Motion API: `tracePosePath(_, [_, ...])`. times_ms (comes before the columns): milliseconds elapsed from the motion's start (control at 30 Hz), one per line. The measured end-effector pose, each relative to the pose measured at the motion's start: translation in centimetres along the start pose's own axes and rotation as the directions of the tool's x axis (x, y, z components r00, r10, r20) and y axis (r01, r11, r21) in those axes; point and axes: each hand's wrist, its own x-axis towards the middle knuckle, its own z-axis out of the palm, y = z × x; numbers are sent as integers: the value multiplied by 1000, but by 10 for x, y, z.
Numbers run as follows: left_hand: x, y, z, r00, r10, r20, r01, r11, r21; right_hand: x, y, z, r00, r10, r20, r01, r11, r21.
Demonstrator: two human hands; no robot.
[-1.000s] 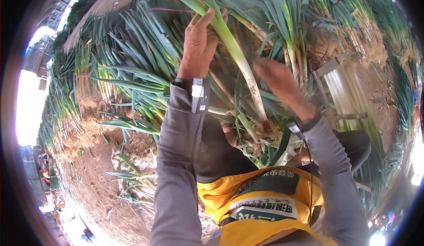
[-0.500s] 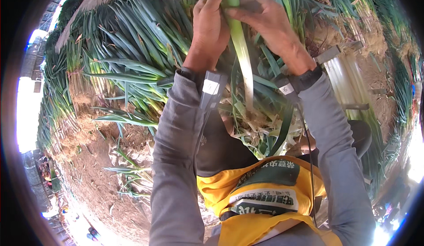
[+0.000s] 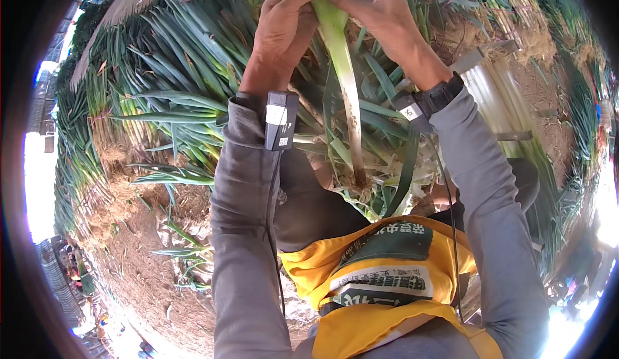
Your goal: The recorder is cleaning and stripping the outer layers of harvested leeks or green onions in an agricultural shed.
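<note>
Leek (image 3: 342, 56), one: at upper centre, between the two hands, its green upper part at the fingertips and its white shank below them.
Left hand (image 3: 284, 27): thumb and fingers pinching the leek's green part from the left side; some fingers hidden behind.
Right hand (image 3: 387, 17): thumb and bent fingers pinching the green part from the right, near the left thumb.
Axis: long, steep, leaning slightly; leaves toward the top edge, parting in two between the thumbs; root end pointing down toward the person, above leaf scraps (image 3: 387, 172).
Surroundings: heaped leeks (image 3: 193, 43) to the left; pale stalks (image 3: 493, 111) in a metal rack (image 3: 514, 136) at right; yellow apron (image 3: 387, 246) below. Obstruction: the hands cover part of the leek's upper edges.
</note>
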Motion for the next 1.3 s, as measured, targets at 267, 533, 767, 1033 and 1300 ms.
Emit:
tracePosePath(267, [16, -1, -13, 978, 185, -99, -175, 979, 101, -37, -6, 7, 996, -85, 11, 73, 908, 413])
tracePosePath(533, [13, 30, -53, 918, 310, -247, -278, 948, 155, -106, 29, -36, 970, 106, 220, -235, 657, 717])
tracePosePath(767, [8, 37, -68, 921, 295, -256, -269, 954, 134, -222, 141, -37, 603, 535, 591, -393, 844, -364])
tracePosePath(1033, [-4, 44, -68, 888, 418, -191, -357, 889, 288, -164, 74, 6, 981, 41, 188, -16, 991, -133])
tracePosePath(1300, [-4, 34, -47, 864, 416, -283, -317, 887, 337, -112, 58, 63, 998, 8, 55, 3, 982, -191])
